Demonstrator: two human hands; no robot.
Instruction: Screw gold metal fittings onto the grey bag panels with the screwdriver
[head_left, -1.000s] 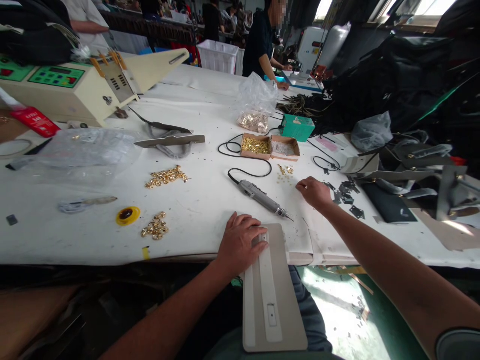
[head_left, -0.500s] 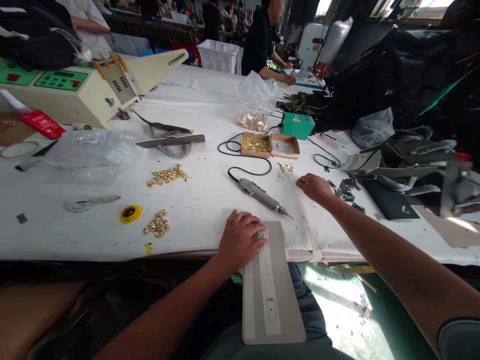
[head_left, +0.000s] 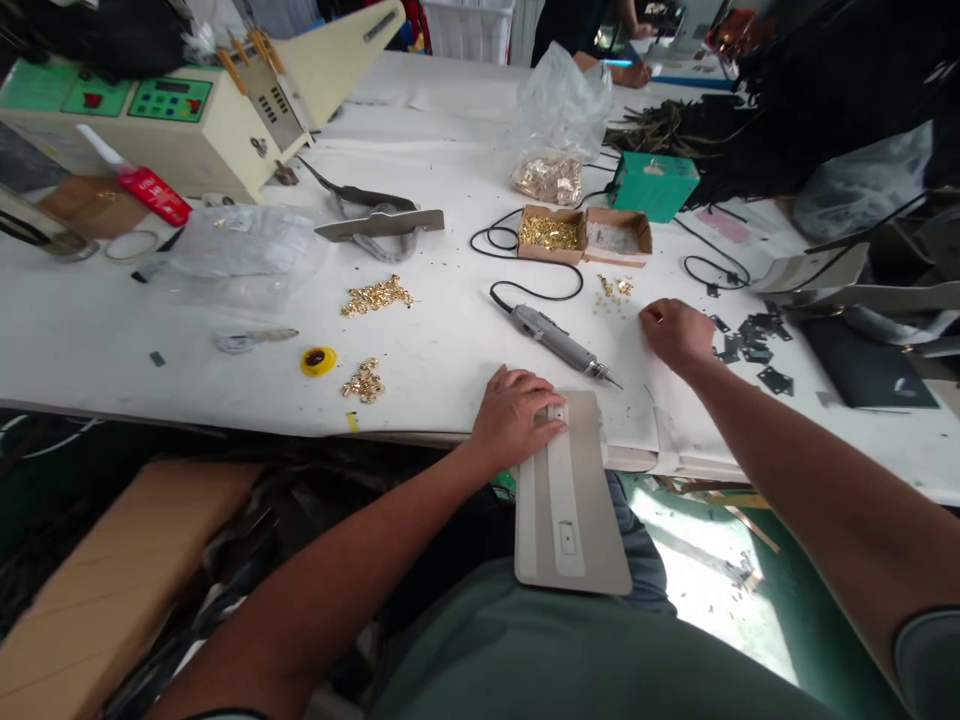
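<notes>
A left hand (head_left: 519,415) pinches a beige panel (head_left: 609,500) at the edge of a white bench (head_left: 442,340), thumb and fingers closed over its upper end, while a right hand (head_left: 679,335), fingertips pressed together, rests near 1 gray electric screwdriver (head_left: 562,345) and 2 small boxes (head_left: 619,238) of hardware.

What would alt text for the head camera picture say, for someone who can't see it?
A person's left hand rests on a flat beige panel overhanging a white worktable, the right hand curled near dark flat pieces. A corded grey power tool lies between them, with small gold-coloured parts in piles.
</notes>
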